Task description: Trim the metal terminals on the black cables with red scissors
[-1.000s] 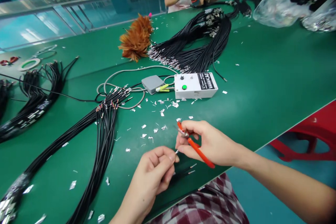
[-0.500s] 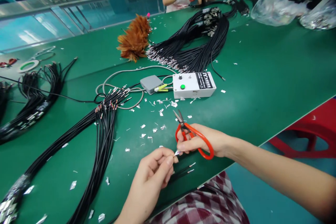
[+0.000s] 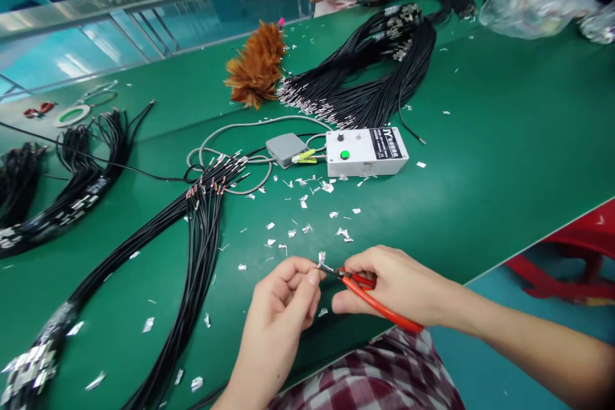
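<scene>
The green worktop (image 3: 480, 141) fills the room's near side, and the white control box (image 3: 366, 152) near its middle serves as the marker for everything else. Behind the box lies a big bundle of black cables (image 3: 375, 70), with a brown feather duster (image 3: 257, 67) behind and to its left. To the box's left a second cable bundle (image 3: 192, 237) fans down toward the near edge, past a small grey pedal (image 3: 285, 148) touching the box's leads. In front of the box silver foil scraps (image 3: 307, 205) litter the surface. Nearest the edge, in front of the box, the left hand (image 3: 281, 311) pinches a thin wire end (image 3: 321, 261), its grip clenched on it. The right hand (image 3: 396, 285) grasps the red-handled scissors (image 3: 372, 298), blades meeting at the wire tip. The blades sit just beside the left fingertips (image 3: 312, 278); a slip could nick them, or cut into the wire itself rather than its foil.
</scene>
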### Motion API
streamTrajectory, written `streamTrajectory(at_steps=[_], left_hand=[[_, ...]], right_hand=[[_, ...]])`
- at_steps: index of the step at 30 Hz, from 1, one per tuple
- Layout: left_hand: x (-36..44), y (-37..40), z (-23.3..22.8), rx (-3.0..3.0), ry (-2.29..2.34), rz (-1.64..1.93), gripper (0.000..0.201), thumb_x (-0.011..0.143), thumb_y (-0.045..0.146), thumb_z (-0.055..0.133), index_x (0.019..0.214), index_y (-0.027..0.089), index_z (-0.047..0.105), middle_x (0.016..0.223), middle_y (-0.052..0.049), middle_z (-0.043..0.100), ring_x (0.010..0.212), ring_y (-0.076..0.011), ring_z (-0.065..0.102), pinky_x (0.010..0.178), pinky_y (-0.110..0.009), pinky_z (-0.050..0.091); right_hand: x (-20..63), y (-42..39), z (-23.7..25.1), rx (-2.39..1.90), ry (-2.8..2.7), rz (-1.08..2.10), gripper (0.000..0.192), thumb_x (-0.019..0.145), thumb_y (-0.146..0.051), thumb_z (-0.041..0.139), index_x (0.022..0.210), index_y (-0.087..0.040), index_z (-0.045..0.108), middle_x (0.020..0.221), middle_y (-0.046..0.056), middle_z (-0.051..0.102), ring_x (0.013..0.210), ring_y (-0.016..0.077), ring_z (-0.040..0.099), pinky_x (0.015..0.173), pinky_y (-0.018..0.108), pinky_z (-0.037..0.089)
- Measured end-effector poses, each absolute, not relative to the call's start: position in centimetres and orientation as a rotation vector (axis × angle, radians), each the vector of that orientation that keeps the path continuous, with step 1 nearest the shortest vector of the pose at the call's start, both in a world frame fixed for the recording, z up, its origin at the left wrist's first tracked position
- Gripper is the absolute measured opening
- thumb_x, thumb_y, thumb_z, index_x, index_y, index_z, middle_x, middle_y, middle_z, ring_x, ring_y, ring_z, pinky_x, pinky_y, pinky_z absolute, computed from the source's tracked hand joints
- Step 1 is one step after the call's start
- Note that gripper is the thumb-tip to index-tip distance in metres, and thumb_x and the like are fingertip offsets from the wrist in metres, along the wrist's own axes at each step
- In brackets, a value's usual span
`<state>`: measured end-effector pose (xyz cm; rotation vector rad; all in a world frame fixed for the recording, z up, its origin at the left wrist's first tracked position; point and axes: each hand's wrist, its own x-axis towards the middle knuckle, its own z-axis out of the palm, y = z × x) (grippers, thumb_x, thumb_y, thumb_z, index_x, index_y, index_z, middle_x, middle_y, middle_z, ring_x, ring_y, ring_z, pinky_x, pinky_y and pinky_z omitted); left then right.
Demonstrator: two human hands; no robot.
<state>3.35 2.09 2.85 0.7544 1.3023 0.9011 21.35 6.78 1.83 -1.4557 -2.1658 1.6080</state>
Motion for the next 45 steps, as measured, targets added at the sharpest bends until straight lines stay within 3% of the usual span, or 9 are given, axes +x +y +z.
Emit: streamTrajectory(at_steps=[7,20,26,33,45], left_hand=[[3.5,2.2,2.8,0.826,1.385,0.878,0.021,0.081,0.035,0.062,0.074,0.016,0.059,0.051,0.007,0.044,0.046,-0.0062,0.034,0.042,-0.017,0.024],[4.3,1.7,2.5,0.934,1.465,0.929,0.017,0.082,0.03,0.061,0.071,0.017,0.057,0.057,0.006,0.051,0.048,-0.0065,0.039,0.043,-0.017,0.031],[3.6,1.6,2.4,0.738,1.364,1.034,0.019,0.084,0.034,0.061,0.077,0.016,0.06,0.051,0.007,0.041,0.046,-0.0056,0.03,0.041,-0.017,0.02],[3.0,1.7,3.2,0.608,1.246,0.958,0.017,0.085,0.03,0.059,0.078,0.015,0.061,0.048,0.007,0.041,0.043,-0.0034,0.019,0.038,-0.015,0.01],[3.1,1.5,3.0,0.544,1.18,0.89,0.018,0.085,0.03,0.059,0.077,0.013,0.062,0.046,0.007,0.043,0.04,-0.0025,0.018,0.036,-0.014,0.01]], right_hand=[[21.3,7.7,1.9,-1.41,-2.167,1.821,0.054,0.072,-0.062,0.062,0.055,-0.021,0.031,0.056,-0.005,0.024,0.051,0.0098,0.02,0.041,0.023,0.016],[20.8,7.5,2.1,-1.46,-2.379,1.444,0.055,0.071,-0.069,0.058,0.054,-0.02,0.038,0.049,-0.005,0.036,0.047,0.0095,0.025,0.041,0.023,0.019],[21.7,7.0,1.7,-1.571,-2.397,1.451,0.055,0.074,-0.071,0.051,0.057,-0.02,0.041,0.05,-0.006,0.037,0.049,0.0094,0.025,0.043,0.022,0.02],[22.0,7.1,2.2,-1.495,-2.331,1.603,0.051,0.075,-0.066,0.055,0.06,-0.02,0.038,0.057,-0.007,0.034,0.053,0.0094,0.027,0.044,0.021,0.021],[21.0,7.5,2.1,-1.353,-2.375,1.659,0.049,0.077,-0.064,0.054,0.061,-0.021,0.038,0.057,-0.007,0.032,0.052,0.009,0.026,0.045,0.022,0.021]])
